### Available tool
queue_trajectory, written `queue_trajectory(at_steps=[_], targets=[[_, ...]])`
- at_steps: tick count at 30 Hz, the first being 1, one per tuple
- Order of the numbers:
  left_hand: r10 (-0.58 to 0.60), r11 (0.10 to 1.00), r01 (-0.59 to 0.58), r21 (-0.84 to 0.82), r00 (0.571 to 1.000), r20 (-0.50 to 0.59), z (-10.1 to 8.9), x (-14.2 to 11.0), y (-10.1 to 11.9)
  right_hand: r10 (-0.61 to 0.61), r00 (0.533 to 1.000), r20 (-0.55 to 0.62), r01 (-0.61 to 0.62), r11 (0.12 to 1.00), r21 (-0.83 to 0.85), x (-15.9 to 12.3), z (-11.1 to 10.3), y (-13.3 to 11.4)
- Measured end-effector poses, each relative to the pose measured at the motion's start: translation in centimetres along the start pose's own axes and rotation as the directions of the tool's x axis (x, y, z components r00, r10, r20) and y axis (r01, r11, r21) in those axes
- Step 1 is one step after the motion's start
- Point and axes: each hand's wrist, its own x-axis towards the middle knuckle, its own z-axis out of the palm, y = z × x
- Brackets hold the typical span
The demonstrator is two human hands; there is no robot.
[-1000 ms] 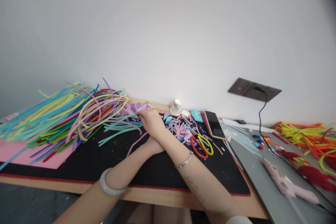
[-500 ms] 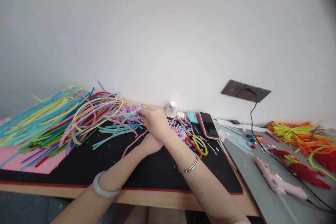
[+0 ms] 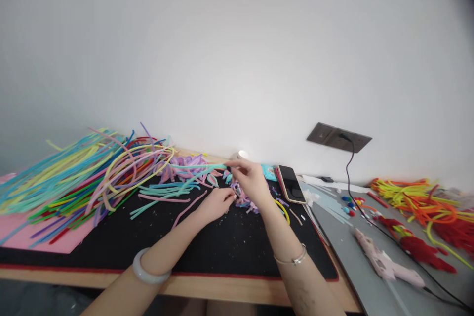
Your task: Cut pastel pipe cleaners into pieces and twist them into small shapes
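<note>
My right hand (image 3: 251, 181) pinches the end of a turquoise pipe cleaner (image 3: 209, 168), which stretches leftward above the mat. Lower and to its left, my left hand (image 3: 217, 204) has its fingertips pressed together; whatever they hold is too small to make out. Cut turquoise pipe cleaners (image 3: 163, 190) lie left of the hands, with one pink pipe cleaner (image 3: 188, 210) beside my left wrist. Behind and partly under my right hand is a heap of short lilac and pink pieces (image 3: 247, 201). Purple and pink twisted shapes (image 3: 187, 165) sit farther back.
A large bundle of coloured pipe cleaners (image 3: 70, 173) covers the left side, over pink sheets (image 3: 40, 232). A phone (image 3: 291, 184), a paper cup (image 3: 242, 154) and yellow scissor handles (image 3: 285, 211) are near the black mat (image 3: 237, 252). A corded pink glue gun (image 3: 385, 259) lies right.
My hands, crossed before, have separated: the right moved rightward, drawing the turquoise pipe cleaner along, while the left stays low. The view has shifted slightly.
</note>
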Motion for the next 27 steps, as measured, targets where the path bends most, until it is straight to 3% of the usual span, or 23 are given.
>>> queue_trajectory(at_steps=[2,5,8,11,13,15,17,22,27], targets=[[-0.058,0.979,0.059,-0.196,0.998,0.009,0.0,0.3,-0.1,0.096,0.992,0.085,-0.106,0.988,0.116,-1.5,-2.0,1.5],[-0.132,0.873,0.151,-0.463,0.988,0.074,-0.4,0.7,-0.3,0.189,0.972,0.142,-0.218,0.95,0.224,-3.8,-4.5,3.9],[-0.156,0.746,0.307,-0.591,0.943,0.294,-0.9,0.6,-0.1,0.24,0.945,0.223,-0.291,0.928,0.233,-5.4,-5.7,5.5],[-0.076,0.714,0.424,-0.557,0.838,0.54,-1.1,0.2,0.4,0.237,0.931,0.277,-0.303,0.926,0.226,-6.0,-5.3,6.5],[-0.032,0.742,0.431,-0.514,0.788,0.614,-1.1,-0.1,0.6,0.231,0.93,0.287,-0.311,0.91,0.275,-6.1,-4.6,7.2],[-0.019,0.755,0.429,-0.495,0.77,0.638,-0.8,-0.3,0.6,0.24,0.931,0.277,-0.33,0.877,0.349,-6.1,-3.7,7.8],[-0.016,0.765,0.4,-0.505,0.796,0.605,-0.5,-0.4,0.6,0.263,0.933,0.246,-0.35,0.826,0.443,-6.2,-3.0,8.4],[-0.008,0.792,0.257,-0.554,0.912,0.411,0.1,-0.3,0.9,0.351,0.918,0.182,-0.387,0.704,0.595,-6.5,-1.8,8.9],[-0.01,0.847,0.197,-0.494,0.934,0.356,0.4,-0.4,1.1,0.346,0.892,0.292,-0.451,0.722,0.525,-6.9,-0.7,8.6]])
